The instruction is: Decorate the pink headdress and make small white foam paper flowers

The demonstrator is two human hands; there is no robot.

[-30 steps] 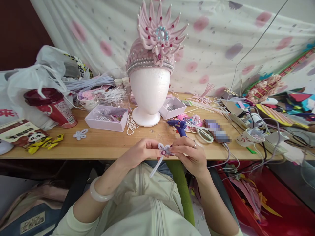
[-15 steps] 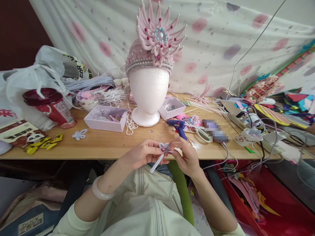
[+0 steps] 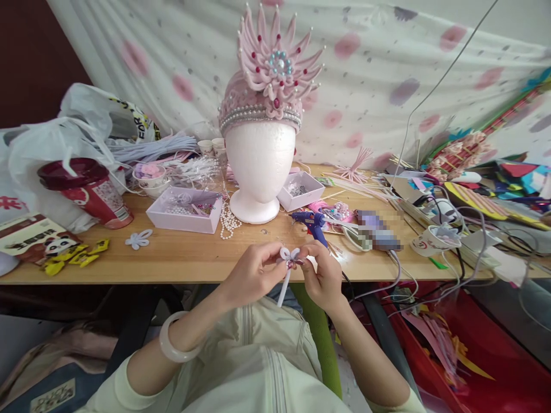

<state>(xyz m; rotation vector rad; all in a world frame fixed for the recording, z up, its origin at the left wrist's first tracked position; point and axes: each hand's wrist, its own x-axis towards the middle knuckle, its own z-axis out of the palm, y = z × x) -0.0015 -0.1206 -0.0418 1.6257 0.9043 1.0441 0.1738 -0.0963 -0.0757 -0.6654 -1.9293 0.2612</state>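
A small white pipe-cleaner flower [image 3: 290,254] with looped petals is held between my two hands, just over the table's front edge. Its straight white tail points down toward my lap. My left hand [image 3: 253,272] pinches the flower from the left with thumb and fingers. From the right, my right hand [image 3: 322,274] pinches its other side. A similar white looped flower [image 3: 139,238] lies on the table to the left. Just beyond my right hand sits a blue glue gun [image 3: 312,221]. Straight ahead, a white foam head [image 3: 260,166] wears a pink beaded headdress [image 3: 275,69].
Two lilac boxes of beads [image 3: 187,209] flank the foam head, with a pearl string [image 3: 229,221] beside it. At left stand a red cup [image 3: 92,192] and yellow wrapped sweets [image 3: 80,253]. Scissors, cables and a paper cup [image 3: 430,241] crowd the right. A red bin [image 3: 486,344] is below.
The flower has turned so its tail hangs more steeply, and its loops stand more upright. My left hand has shifted slightly right. Both hands keep their pinch.
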